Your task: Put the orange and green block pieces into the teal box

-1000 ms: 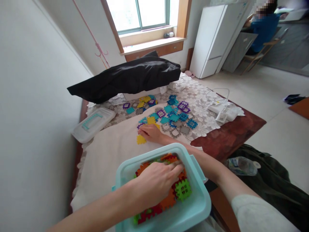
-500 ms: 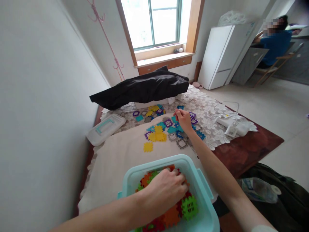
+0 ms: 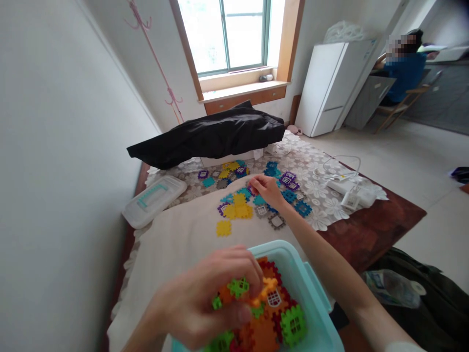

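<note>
My left hand [image 3: 214, 288] is over the light-blue plastic bin [image 3: 317, 288], its fingers curled and pinching an orange interlocking block [image 3: 268, 289]. Below it, the bin holds red, orange and green notched blocks, among them a green window block [image 3: 293, 325]. My right hand [image 3: 266, 189] reaches out to the pile on the table, thumb and finger closed at the edge of a purple block [image 3: 252, 188] mostly covered by the fingers. Yellow blocks [image 3: 240, 208] lie just left of it. Grey blocks [image 3: 276, 221] and blue blocks [image 3: 303, 209] are nearer and to the right.
A clear lid [image 3: 156, 200] lies at the left by the wall. Black cloth [image 3: 212, 137] covers something at the back. A white power strip [image 3: 353, 190] with cables is at right. A plastic bottle [image 3: 394, 288] rests on a dark bag. A person in blue [image 3: 405, 73] sits far right.
My left hand has risen from among the blocks in the bin and moved left, with an orange block at its fingertips. My right hand has shifted left and nearer, onto the purple block.
</note>
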A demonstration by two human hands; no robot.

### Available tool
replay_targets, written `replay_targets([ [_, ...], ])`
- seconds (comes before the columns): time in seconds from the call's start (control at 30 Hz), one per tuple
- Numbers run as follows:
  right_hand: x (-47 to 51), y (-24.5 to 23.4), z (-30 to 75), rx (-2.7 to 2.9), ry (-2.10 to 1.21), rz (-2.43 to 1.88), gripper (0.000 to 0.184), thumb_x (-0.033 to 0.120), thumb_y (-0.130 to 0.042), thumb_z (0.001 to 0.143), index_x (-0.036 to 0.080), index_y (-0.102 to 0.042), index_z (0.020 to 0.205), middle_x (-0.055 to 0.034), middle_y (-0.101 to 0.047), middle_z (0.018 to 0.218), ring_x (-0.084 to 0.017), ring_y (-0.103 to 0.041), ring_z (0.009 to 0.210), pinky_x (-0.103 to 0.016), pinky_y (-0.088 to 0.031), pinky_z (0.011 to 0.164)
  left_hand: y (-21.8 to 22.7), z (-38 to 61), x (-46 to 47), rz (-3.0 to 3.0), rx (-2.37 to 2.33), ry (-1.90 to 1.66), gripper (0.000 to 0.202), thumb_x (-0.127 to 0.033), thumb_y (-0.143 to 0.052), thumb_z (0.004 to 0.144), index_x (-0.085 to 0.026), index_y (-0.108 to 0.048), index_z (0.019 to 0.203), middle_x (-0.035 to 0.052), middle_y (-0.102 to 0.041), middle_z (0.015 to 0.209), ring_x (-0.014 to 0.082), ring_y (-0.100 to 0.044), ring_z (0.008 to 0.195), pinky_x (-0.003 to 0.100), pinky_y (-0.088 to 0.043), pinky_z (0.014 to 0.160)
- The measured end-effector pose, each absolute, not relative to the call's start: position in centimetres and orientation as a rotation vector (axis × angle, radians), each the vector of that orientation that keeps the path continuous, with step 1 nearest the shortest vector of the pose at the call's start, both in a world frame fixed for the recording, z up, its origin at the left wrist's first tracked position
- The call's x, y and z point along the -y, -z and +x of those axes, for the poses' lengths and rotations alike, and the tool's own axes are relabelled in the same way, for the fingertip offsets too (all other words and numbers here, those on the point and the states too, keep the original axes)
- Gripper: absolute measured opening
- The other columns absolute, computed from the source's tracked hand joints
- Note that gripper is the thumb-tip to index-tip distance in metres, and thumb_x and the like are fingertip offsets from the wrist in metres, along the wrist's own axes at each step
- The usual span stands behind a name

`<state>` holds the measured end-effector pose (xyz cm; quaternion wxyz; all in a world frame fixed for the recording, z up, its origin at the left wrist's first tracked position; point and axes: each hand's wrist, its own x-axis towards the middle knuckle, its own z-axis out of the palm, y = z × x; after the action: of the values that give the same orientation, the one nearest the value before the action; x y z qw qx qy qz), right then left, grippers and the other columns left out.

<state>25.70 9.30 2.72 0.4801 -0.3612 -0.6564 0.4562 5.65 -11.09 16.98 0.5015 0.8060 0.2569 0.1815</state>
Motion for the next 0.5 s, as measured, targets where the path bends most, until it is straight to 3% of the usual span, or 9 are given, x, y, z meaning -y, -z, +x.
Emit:
replay_targets([
  [0.13,-6.4,-5.0,27.5,1.563,-1.507,-0.723,0.056,0.071,-0.053,0.093,0.018,-0.069,0.097,-0.0041,-0.069,0.074,-0.016,-0.061,0.062,-0.026,-0.046,0.054,-13.1,0.0,8.0,1.484,-0.745,-0.962,0.025,-0.040,-0.065,0.092,-0.018,-0.066,0.103,0.0132,-0.066,0.109,0.0287,-0.061,0.104,0.040,-0.050,0.092],
  [0.27,-0.4,-5.5,31.5,1.700,-1.758,-0.558,0.063,0.073,-0.051,0.095,0.016,-0.072,0.113,-0.0127,-0.074,0.107,-0.024,-0.070,0.099,-0.034,-0.056,0.085,-7.9,-2.2,5.3,1.115,-0.814,-1.080,0.026,-0.041,-0.072,0.087,-0.016,-0.071,0.096,0.0117,-0.068,0.098,0.0260,-0.062,0.096,0.037,-0.049,0.087],
  [0.33,3.5,-4.7,33.4,1.819,-1.916,-0.626,0.067,0.070,-0.065,0.087,0.019,-0.068,0.130,-0.0120,-0.073,0.119,-0.027,-0.069,0.107,-0.037,-0.056,0.092,-5.7,-2.0,4.8,0.955,-0.813,-1.069,0.028,-0.040,-0.076,0.083,-0.015,-0.071,0.095,0.0115,-0.067,0.093,0.0248,-0.062,0.091,0.037,-0.048,0.085],
  [0.4,7.6,-3.6,34.5,1.813,-1.867,-0.916,0.067,0.064,-0.076,0.078,0.025,-0.068,0.132,-0.0092,-0.074,0.114,-0.027,-0.070,0.099,-0.038,-0.058,0.086,-3.8,-1.5,4.7,0.845,-0.795,-1.029,0.029,-0.039,-0.077,0.081,-0.013,-0.071,0.091,0.0107,-0.065,0.086,0.0227,-0.061,0.084,0.035,-0.048,0.081],
  [0.5,13.3,-2.7,34.7,1.660,-1.658,-1.123,0.048,0.063,-0.066,0.084,0.035,-0.074,0.122,-0.0108,-0.074,0.117,-0.034,-0.070,0.108,-0.048,-0.057,0.096,-1.9,-0.9,4.9,0.779,-0.781,-0.988,0.027,-0.038,-0.075,0.081,-0.012,-0.069,0.086,0.0073,-0.058,0.076,0.0191,-0.056,0.073,0.033,-0.047,0.073],
])
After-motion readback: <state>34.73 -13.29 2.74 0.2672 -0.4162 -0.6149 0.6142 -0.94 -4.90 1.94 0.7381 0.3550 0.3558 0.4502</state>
